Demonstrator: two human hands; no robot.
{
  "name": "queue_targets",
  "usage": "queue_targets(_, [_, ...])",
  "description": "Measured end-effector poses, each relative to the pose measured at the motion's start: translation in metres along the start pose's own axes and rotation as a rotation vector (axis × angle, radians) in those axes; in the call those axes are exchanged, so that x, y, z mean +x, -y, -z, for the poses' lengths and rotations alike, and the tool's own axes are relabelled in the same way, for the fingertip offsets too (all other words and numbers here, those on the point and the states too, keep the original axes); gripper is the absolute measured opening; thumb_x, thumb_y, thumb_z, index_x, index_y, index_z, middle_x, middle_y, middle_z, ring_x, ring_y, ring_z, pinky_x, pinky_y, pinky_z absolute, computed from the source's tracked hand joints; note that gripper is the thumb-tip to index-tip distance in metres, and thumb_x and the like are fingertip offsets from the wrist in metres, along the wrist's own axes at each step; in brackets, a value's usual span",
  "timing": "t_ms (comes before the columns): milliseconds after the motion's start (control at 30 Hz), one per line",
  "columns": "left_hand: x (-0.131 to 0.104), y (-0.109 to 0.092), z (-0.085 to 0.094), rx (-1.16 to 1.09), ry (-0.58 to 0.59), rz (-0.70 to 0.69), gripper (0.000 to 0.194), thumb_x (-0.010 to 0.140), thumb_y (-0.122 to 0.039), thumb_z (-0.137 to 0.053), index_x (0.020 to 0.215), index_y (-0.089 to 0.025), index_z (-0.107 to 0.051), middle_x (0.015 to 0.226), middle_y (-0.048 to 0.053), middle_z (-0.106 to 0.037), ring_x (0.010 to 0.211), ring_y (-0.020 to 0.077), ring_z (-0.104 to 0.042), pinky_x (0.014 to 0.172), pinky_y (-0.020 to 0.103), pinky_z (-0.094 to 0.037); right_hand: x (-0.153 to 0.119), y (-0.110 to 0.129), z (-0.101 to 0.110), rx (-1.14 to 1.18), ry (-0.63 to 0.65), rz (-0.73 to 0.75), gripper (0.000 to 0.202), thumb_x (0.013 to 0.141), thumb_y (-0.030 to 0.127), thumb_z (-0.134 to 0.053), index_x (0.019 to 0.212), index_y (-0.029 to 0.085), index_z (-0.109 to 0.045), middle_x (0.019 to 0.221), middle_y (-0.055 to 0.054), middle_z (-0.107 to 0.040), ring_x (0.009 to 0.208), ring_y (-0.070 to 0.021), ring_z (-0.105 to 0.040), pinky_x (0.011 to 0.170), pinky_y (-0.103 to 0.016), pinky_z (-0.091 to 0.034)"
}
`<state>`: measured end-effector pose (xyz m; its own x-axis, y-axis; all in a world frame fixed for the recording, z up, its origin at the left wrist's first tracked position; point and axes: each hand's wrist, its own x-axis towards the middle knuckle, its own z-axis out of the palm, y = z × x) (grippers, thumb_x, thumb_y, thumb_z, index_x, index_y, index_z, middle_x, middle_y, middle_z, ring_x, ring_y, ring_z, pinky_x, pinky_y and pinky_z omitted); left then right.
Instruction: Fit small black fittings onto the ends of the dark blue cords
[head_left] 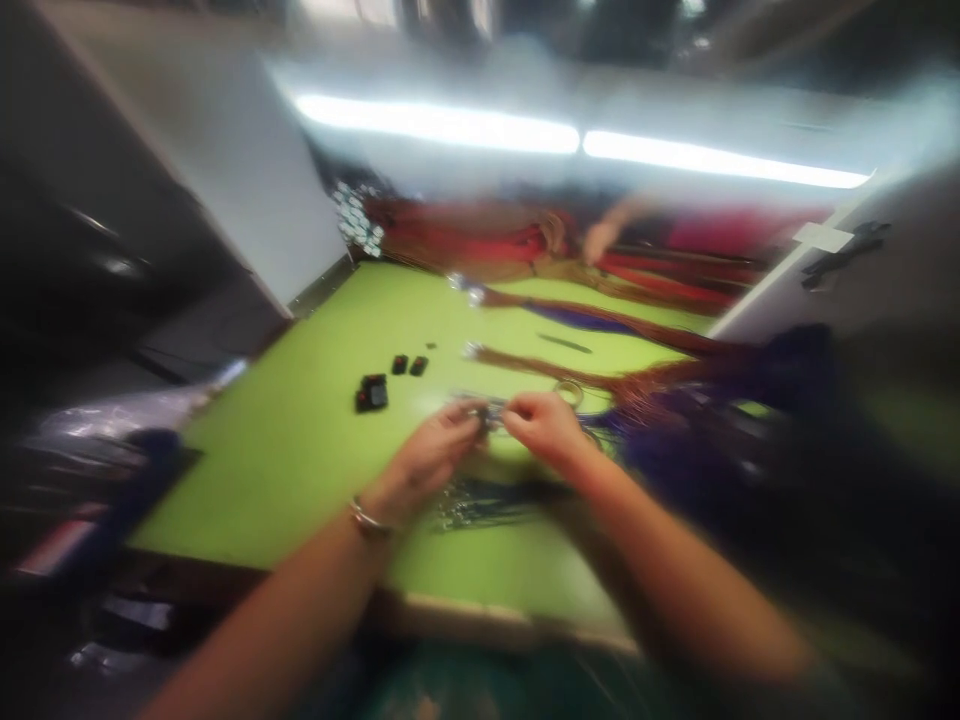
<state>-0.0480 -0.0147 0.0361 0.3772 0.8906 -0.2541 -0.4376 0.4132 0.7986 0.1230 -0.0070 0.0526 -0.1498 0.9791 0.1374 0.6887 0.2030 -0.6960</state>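
Observation:
My left hand (435, 447), with a bracelet at the wrist, is closed in a pinch on a small dark connector-like piece (489, 416). Fingertips of my right hand (546, 428) press together at the other side of that piece; what they grip is too blurred to name. Beneath both hands, dark wires with metallic ends (480, 508) lie on the green tabletop (285, 450). A black block (371, 393) and two smaller black blocks (409, 366) with reddish marks sit left of my hands. Just behind my right hand is a ring like a tape roll (570, 392).
Brown wire bundles (555, 366) with white ends stretch across the table's right half. Red and brown wires (465, 235) line the back, where another person's hand (604, 238) rests. A thin dark strip (565, 343) lies between bundles. Panels (247, 170) flank the table.

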Motion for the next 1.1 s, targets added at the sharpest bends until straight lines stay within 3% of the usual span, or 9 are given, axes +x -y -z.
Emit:
queue_targets(400, [-0.001,-0.003,-0.006,-0.026,-0.022,0.044,0.027,0.068,-0.008,-0.072,0.094,-0.014,-0.066,0.086,0.004,-0.068,0.07,0.0103,-0.062,0.062,0.02,-0.049,-0.001,0.005,0.002,-0.057,0.095,-0.056,0.022,0.071,0.027,-0.051,0.062,0.016,-0.067,0.053,0.001,-0.056,0.053,-0.0088,-0.043,0.052,-0.021,-0.028])
queue_targets(700, [-0.001,-0.001,-0.002,0.096,-0.011,-0.025,0.031,0.065,-0.017,-0.076,0.095,-0.015,-0.066,0.085,0.004,-0.068,0.065,0.0094,-0.061,0.06,0.02,-0.048,-0.001,0.005,0.003,-0.081,0.111,-0.06,0.02,0.067,0.025,-0.049,0.061,0.016,-0.066,0.053,0.001,-0.056,0.054,-0.0095,-0.045,0.053,-0.021,-0.029])
queue_targets(933, [0.001,0.007,-0.002,0.26,0.003,-0.196,0.027,0.065,-0.021,-0.076,0.09,-0.015,-0.067,0.072,0.002,-0.067,0.055,0.0081,-0.056,0.052,0.02,-0.043,0.001,-0.003,-0.004,0.066,0.185,0.01,0.019,0.069,0.021,-0.046,0.057,0.014,-0.06,0.054,0.002,-0.053,0.053,-0.0075,-0.042,0.053,-0.019,-0.031])
queue_targets(1100, [0.002,0.009,-0.002,0.216,0.024,-0.157,0.026,0.067,-0.024,-0.075,0.091,-0.017,-0.068,0.084,0.004,-0.068,0.059,0.0071,-0.057,0.056,0.02,-0.045,-0.001,-0.003,-0.003,0.198,0.174,-0.016,0.018,0.07,0.021,-0.048,0.059,0.013,-0.059,0.052,0.002,-0.051,0.052,-0.0073,-0.042,0.052,-0.018,-0.033])
